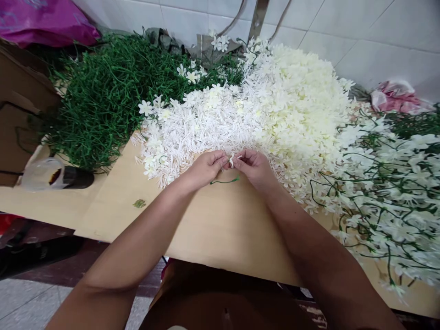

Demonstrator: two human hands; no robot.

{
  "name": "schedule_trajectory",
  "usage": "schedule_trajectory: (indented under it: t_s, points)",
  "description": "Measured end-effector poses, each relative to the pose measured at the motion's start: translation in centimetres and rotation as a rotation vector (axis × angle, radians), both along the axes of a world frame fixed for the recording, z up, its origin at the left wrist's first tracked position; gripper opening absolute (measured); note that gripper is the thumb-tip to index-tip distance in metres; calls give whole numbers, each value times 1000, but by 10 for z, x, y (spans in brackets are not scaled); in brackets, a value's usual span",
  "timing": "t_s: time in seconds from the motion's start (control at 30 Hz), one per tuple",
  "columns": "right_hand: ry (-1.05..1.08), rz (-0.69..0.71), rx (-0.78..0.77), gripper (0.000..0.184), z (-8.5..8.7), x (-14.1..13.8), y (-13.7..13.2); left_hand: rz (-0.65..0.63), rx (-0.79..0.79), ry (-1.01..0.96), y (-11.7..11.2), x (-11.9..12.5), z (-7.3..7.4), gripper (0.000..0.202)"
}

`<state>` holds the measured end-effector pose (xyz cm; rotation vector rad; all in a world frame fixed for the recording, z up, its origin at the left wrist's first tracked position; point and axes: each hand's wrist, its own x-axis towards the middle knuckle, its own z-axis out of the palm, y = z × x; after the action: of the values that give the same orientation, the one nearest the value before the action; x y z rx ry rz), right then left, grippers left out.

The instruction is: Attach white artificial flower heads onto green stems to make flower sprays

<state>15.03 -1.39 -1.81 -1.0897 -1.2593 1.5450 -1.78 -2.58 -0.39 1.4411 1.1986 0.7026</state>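
Observation:
My left hand [213,164] and my right hand [252,163] meet at the near edge of the white heap, thumbs and fingers pinched together. Between the fingertips a small white artificial flower piece [231,160] shows, partly hidden. A thin green plastic stem [224,182] curves just below my left hand; its other end is covered by the fingers. Around the hands lie piled white stamen pieces [220,121] and, to the right, a big mound of cream-white petals [302,101].
Green plastic stems [106,87] fill the back left. Stemmed white flowers [395,197] spread along the right. A clear plastic cup [44,175] lies by a dark container [79,178], beside a cardboard box [24,101]. Cardboard [220,229] covers the table; the tiled wall [343,27] stands behind.

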Motion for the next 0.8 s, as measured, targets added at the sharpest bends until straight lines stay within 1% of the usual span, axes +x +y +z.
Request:
schedule_trajectory:
  t_s: [0.17,0.23,0.3,0.4,0.47,0.53,0.63,0.8]
  points:
    - [-37,42,-5,49,2,2,2,-56,-13,-88,1,-2,-1,17]
    - [-56,37,7,49,2,3,2,-53,-57,-88,1,-3,-1,17]
    - [-70,32,22,49,2,3,2,-27,-89,-43,1,-2,1,17]
    - [-94,19,60,45,0,3,1,16,-28,82,1,-2,2,21]
    - [-103,11,82,43,-2,3,0,6,48,139,1,-2,2,22]
    - [-102,7,86,42,-3,3,0,-6,96,155,1,-2,2,22]
    - [-96,6,66,44,-3,2,-1,-20,113,172,2,-3,2,23]
    - [-84,3,59,45,-3,2,0,-49,91,146,0,-2,4,27]
